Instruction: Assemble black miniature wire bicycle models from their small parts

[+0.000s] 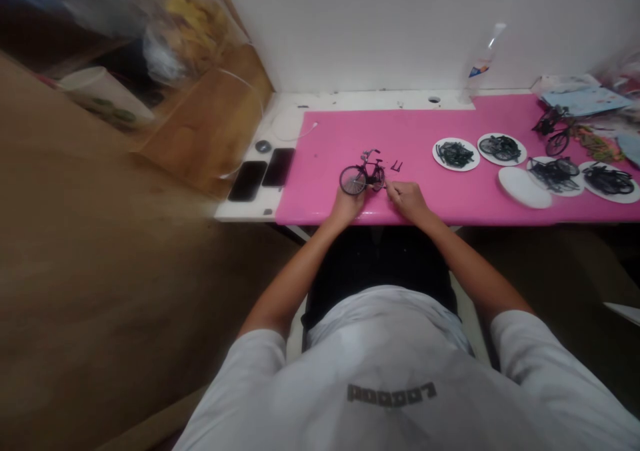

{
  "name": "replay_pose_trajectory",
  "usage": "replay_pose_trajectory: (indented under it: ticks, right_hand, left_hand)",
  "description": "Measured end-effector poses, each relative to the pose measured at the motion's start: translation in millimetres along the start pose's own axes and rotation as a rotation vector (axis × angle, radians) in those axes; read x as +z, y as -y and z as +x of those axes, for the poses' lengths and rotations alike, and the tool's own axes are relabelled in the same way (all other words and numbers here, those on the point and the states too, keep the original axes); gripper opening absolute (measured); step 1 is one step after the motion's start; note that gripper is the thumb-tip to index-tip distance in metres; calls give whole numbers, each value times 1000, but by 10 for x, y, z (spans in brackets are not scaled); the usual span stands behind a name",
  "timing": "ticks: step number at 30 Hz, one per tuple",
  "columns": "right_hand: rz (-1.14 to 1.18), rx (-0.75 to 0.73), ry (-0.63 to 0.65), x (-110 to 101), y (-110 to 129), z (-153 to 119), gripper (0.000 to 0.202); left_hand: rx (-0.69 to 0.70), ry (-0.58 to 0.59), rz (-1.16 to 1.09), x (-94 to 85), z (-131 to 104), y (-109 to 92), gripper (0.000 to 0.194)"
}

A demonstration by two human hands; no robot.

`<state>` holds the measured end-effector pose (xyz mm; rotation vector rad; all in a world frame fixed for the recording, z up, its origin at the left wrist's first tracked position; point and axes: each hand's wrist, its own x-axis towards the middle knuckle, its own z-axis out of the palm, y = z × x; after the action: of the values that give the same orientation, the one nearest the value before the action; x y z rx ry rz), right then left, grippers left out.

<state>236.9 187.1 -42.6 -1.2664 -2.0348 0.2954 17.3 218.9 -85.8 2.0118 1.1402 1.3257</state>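
Note:
A small black model bicycle (369, 171) stands upright over the pink mat (330, 137), its large front wheel to the left. My left hand (349, 204) is closed on the bicycle from below, near its frame. At the rear wheel, my right hand (406, 199) is closed, thumb and finger pinched together; whatever they hold is too small to make out. A small loose black part (397, 166) lies on the mat just behind my right hand.
White plates (456, 155) with black parts stand at the right, beside a white lid or dish (525, 187) and another model bicycle (556, 131). Two phones (247, 181) lie at the left edge. A clear bottle (484, 64) stands at the back.

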Motion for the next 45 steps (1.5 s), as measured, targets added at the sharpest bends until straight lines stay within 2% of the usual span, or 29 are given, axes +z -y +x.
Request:
replay_pose_trajectory:
  ticks: [6,11,14,18,21,25,31,45]
  right_hand:
    - [-147,20,40,-42,-93,23,77]
    - [-147,104,-7,-73,-146,29,67]
    - [-136,203,-55,-136,-218,57,59]
    - [-258,301,-130,-226,-353,78,44]
    - [-324,345,-102,-237,-405,66,32]
    - [-349,318,-26,-216,-400,56,25]
    - [-335,316,-20,-224,-412,51,17]
    - [-342,304,-5,-232,-441,51,19]
  left_hand:
    - [-49,-8,-105,35,-1,-14,32]
    - [-81,-54,-221,-6,25,-44,39]
    - [-172,-94,-281,-23,34,18,43]
    - [-286,-132,-395,-20,42,131,45]
    - [-345,-160,-464,-22,57,162,46]
    - [-375,-162,-510,-31,83,144,50]
    - [-386,-139,-531,-21,98,118,48]
    - [-421,-108,-544,16,103,102,53]
